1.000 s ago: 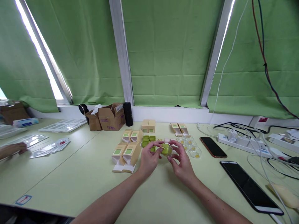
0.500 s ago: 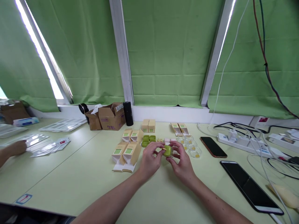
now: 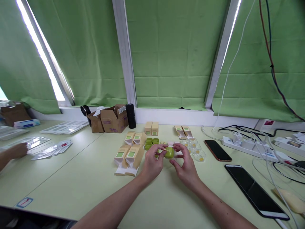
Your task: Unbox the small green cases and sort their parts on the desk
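Between my fingertips, just above the table, is a small rounded green case (image 3: 169,152). My left hand (image 3: 152,163) is closed on its left side with thumb and fingers. From the right, my right hand (image 3: 187,168) pinches a clear plastic cover (image 3: 175,155) that sits against the case; how far it goes round the case is hard to see. Behind the hands lie several green cases (image 3: 152,142) in a group. Several clear plastic shells with yellow dots (image 3: 199,155) lie to the right, partly hidden by my right hand. Left of my hands stand several open beige cartons (image 3: 133,156) with white flaps.
Two beige boxes (image 3: 151,128) and more open cartons (image 3: 184,132) sit near the wall. On the right are two phones (image 3: 217,150), a power strip (image 3: 252,148) and tangled cables. Brown cardboard boxes (image 3: 113,120) stand back left. Another person's hand (image 3: 17,151) touches plastic sheets at far left.
The green case has shifted slightly left and turned a little between my fingers, and more of the clear cover shows on its right. The surrounding things stay put.
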`<state>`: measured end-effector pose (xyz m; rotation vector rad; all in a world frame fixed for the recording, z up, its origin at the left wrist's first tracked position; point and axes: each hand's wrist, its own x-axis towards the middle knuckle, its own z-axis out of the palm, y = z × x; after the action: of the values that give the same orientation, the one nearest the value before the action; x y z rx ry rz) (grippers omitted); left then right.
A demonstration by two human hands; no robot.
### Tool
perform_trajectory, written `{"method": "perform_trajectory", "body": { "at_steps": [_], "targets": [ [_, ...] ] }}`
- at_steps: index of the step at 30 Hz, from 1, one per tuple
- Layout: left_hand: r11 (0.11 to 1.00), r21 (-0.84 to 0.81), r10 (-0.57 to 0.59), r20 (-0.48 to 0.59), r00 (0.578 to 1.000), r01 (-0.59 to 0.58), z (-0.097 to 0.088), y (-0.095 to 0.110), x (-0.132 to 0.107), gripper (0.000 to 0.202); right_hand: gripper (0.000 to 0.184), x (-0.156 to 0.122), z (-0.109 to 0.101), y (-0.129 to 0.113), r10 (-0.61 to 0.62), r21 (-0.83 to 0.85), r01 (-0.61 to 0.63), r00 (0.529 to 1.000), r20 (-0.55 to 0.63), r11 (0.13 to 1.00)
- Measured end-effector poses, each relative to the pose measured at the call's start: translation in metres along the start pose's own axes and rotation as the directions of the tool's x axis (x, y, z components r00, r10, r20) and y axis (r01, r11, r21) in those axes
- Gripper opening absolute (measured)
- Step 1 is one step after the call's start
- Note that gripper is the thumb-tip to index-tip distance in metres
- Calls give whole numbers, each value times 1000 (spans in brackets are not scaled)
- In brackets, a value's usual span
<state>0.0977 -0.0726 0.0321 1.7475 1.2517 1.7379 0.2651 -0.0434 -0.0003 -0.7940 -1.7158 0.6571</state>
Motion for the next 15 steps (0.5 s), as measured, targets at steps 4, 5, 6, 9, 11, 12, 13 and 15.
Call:
{"method": "perform_trajectory", "body": {
  "at_steps": [4,5,6,9,11,12,13,15],
  "targets": [
    [970,-200,-147,-41,988,136,0,-1,7,23,57,0,-1,0,-4,-22,4,1000,-12,1000],
    [951,-259,-187,-55,981,166,-1,-2,9,28,56,0,-2,0,-4,-27,4,1000,-15,1000],
    [930,-312,-227,-69,971,195,-2,-4,11,32,55,1,-2,0,-7,-33,7,1000,-19,999],
    [855,-438,-360,-117,925,278,-5,-12,18,42,48,3,-5,0,-40,-60,39,999,-20,997],
    [801,-507,-435,-129,891,318,-7,-17,20,45,34,6,-10,-3,-88,-94,86,996,-9,992],
    [780,-532,-461,-130,878,330,-8,-18,21,46,26,9,-14,-5,-113,-117,111,994,-7,987],
    [763,-550,-479,-130,868,339,-9,-19,21,46,17,12,-19,-7,-133,-148,131,991,-7,980],
    [744,-566,-504,-128,854,354,-9,-20,22,46,5,19,-31,-12,-151,-211,141,988,-33,967]
  ]
}}
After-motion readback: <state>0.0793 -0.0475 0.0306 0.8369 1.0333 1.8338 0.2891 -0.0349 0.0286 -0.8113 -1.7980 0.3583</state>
